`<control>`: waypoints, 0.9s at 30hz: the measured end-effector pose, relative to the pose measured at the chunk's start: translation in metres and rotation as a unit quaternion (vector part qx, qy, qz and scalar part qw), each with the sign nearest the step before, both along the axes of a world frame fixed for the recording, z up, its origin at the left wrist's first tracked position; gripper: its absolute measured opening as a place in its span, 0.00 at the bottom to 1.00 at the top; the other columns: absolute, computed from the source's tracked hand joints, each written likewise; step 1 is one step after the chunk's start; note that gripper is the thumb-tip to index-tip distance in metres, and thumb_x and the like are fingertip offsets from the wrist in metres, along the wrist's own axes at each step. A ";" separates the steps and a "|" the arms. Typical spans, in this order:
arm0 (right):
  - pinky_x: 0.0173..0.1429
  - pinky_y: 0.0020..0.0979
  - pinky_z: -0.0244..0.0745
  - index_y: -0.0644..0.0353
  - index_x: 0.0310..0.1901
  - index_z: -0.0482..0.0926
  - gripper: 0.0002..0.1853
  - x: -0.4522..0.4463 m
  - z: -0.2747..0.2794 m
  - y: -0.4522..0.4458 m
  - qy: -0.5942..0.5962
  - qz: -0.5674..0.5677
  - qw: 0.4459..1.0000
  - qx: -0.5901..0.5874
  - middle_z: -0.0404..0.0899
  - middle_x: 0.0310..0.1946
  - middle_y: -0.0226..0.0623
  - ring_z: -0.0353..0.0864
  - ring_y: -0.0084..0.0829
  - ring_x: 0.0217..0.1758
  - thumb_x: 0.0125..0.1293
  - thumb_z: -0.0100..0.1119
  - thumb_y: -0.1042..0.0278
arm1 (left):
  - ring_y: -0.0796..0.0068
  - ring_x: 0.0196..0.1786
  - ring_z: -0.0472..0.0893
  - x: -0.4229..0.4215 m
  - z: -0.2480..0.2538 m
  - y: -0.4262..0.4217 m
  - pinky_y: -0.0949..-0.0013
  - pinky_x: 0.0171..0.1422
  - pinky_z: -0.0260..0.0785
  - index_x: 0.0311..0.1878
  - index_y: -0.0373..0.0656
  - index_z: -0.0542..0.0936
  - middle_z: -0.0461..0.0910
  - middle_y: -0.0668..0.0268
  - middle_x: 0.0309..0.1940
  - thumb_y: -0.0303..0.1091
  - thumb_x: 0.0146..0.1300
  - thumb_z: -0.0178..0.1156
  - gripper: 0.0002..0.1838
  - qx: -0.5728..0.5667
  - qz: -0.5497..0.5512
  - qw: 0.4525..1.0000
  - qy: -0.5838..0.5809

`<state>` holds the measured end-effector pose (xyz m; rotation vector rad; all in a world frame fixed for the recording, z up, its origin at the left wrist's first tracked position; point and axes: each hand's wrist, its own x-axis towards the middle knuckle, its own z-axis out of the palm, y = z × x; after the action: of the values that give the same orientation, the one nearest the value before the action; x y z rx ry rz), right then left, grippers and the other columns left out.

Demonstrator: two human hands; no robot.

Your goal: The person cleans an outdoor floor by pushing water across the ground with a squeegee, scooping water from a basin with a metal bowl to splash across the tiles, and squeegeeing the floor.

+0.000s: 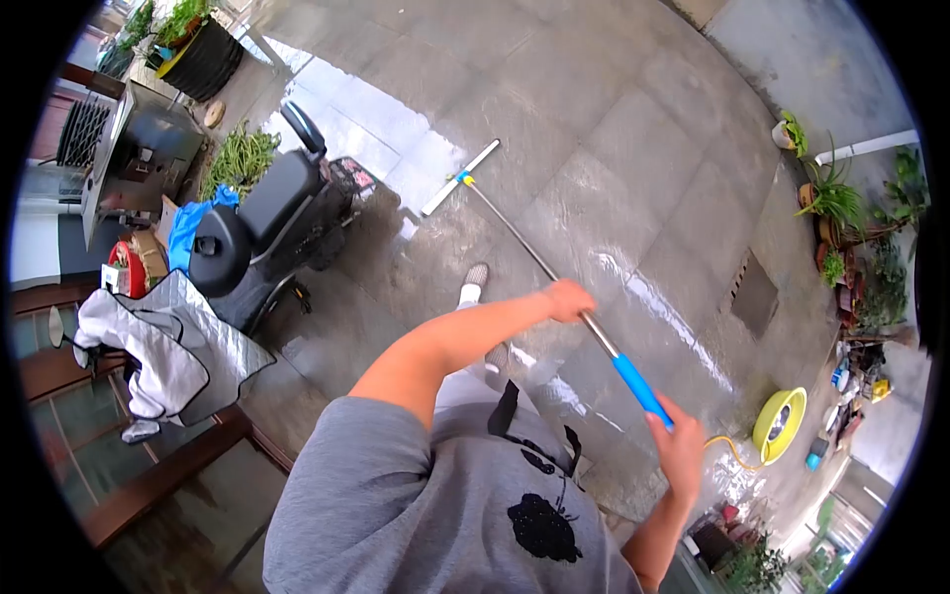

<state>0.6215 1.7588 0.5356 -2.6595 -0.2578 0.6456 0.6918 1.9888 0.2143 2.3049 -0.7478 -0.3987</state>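
Observation:
A long squeegee pole (pixel 520 238) runs diagonally across the middle of the view. My left hand (pixel 571 300) is wrapped round its metal shaft at mid-length. At the blue grip near the pole's end, my right hand (pixel 678 436) is closed round the handle. The wide squeegee head (pixel 461 178), with a yellow and blue joint, lies on the wet paved floor (pixel 614 158), beside a bright reflecting patch. My foot in a patterned shoe (pixel 477 274) stands below the head, in front of my body.
At the left stands a black scooter (pixel 282 198) with a silver quilted cover (pixel 228 337) over its front. A yellow basin (pixel 780 426) with a hose sits at the right, near a floor drain (pixel 755 294). Potted plants (pixel 836 203) line the right wall.

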 end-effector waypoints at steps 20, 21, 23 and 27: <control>0.46 0.40 0.77 0.49 0.53 0.82 0.17 0.148 -0.046 0.107 0.006 -0.061 0.998 -0.019 0.83 0.41 0.46 0.83 0.48 0.42 0.61 0.63 0.62 | 0.58 0.48 0.81 0.143 -0.002 0.101 0.52 0.54 0.68 0.35 0.49 0.82 0.82 0.61 0.37 0.40 0.52 0.63 0.09 0.133 0.013 0.991 0.026; 0.46 0.39 0.77 0.51 0.52 0.82 0.17 0.137 -0.018 0.092 0.014 -0.093 0.995 -0.034 0.83 0.42 0.47 0.83 0.48 0.42 0.61 0.63 0.64 | 0.59 0.48 0.81 0.140 0.009 0.066 0.52 0.54 0.67 0.35 0.49 0.81 0.82 0.62 0.37 0.40 0.52 0.64 0.09 0.098 -0.022 0.995 0.027; 0.45 0.36 0.77 0.56 0.52 0.81 0.17 0.106 0.026 0.059 0.020 -0.163 0.984 -0.069 0.83 0.42 0.48 0.84 0.46 0.41 0.60 0.63 0.67 | 0.60 0.48 0.80 0.136 0.043 0.001 0.53 0.55 0.66 0.38 0.50 0.80 0.81 0.63 0.35 0.39 0.52 0.64 0.10 0.041 -0.091 0.994 0.037; 0.45 0.32 0.76 0.61 0.51 0.81 0.17 0.077 0.100 0.066 0.044 -0.313 0.935 -0.159 0.82 0.38 0.54 0.85 0.39 0.39 0.58 0.62 0.73 | 0.59 0.48 0.80 0.124 0.067 -0.109 0.53 0.54 0.67 0.37 0.53 0.82 0.82 0.66 0.36 0.44 0.53 0.67 0.11 -0.132 -0.180 0.974 0.041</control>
<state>0.6987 1.8247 0.6360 -2.7568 0.7538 0.6209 0.8157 1.8801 0.2815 1.8940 -1.1103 -0.5178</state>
